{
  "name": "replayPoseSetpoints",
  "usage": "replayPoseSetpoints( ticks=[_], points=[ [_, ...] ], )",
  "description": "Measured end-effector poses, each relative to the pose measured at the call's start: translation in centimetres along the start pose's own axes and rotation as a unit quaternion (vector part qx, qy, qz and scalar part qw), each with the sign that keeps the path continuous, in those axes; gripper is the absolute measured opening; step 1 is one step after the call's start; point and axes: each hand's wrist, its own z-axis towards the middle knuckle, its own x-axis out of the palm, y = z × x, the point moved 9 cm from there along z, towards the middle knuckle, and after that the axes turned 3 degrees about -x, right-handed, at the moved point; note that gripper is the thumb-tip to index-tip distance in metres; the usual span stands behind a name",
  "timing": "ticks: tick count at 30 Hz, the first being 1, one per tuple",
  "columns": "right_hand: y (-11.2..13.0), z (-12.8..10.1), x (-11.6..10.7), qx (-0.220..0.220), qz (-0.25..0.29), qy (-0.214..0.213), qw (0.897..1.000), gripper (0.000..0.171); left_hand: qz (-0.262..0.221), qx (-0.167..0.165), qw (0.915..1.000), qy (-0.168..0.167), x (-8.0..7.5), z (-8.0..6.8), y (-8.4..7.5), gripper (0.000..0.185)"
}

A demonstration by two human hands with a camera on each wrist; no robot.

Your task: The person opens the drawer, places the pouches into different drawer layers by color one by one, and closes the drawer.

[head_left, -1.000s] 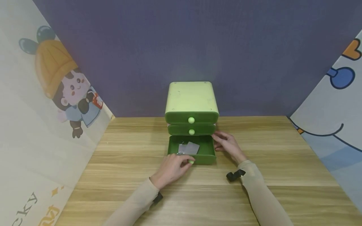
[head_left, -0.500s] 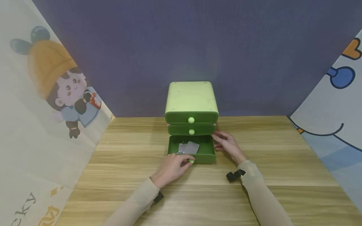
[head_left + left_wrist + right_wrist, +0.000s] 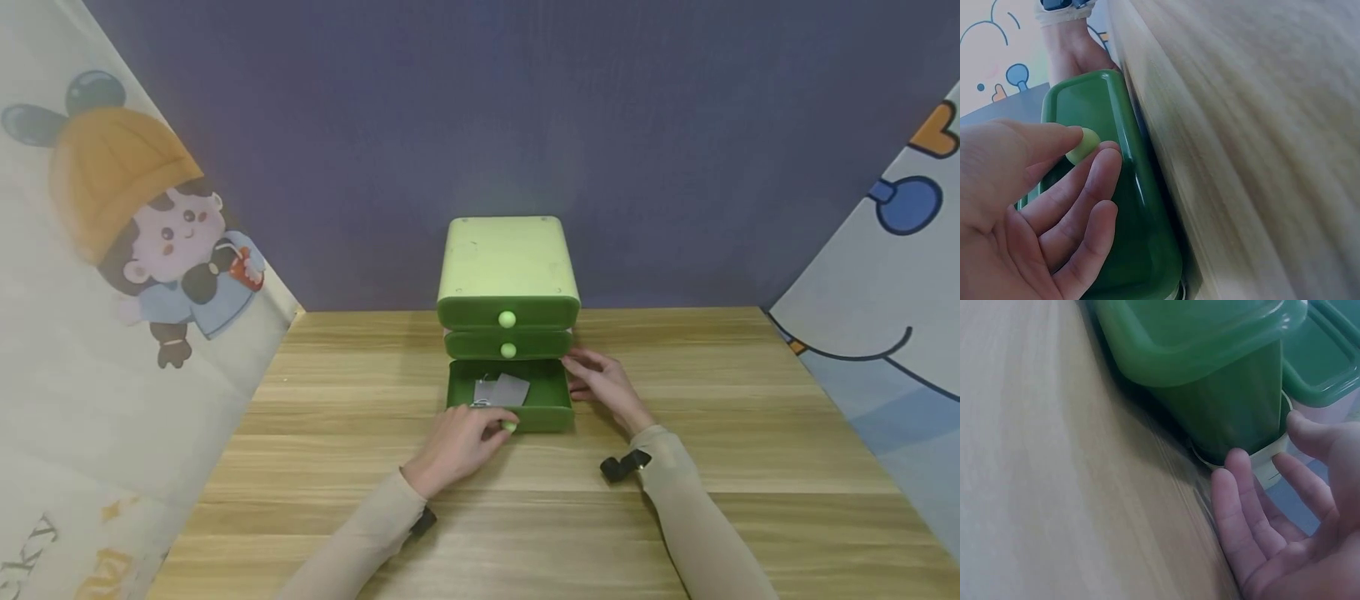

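Bottom drawer (image 3: 510,406) of the green three-drawer cabinet (image 3: 507,283) pulled out, left hand (image 3: 459,446) pinching its pale knob (image 3: 509,427), right hand (image 3: 606,385) relaxed-open bracing the cabinet's right side; likely mid-slide, next calling for a straight, level push or pull.

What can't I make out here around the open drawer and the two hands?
- Contents of the bottom drawer: head view shows grey pieces, too small to identify.
- Left hand covers part of the knob.
- Right hand: wrist view is blurred; contact with the cabinet unclear.
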Motion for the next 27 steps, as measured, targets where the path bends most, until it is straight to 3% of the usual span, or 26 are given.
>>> replayPoseSetpoints(
  ticks=[27],
  points=[
    [-0.13, -0.05, -0.17, 0.000, -0.004, -0.001, 1.000, 0.069, 0.001, 0.007, 0.9999, -0.010, -0.33, 0.22, -0.06, 0.017]
  ],
)
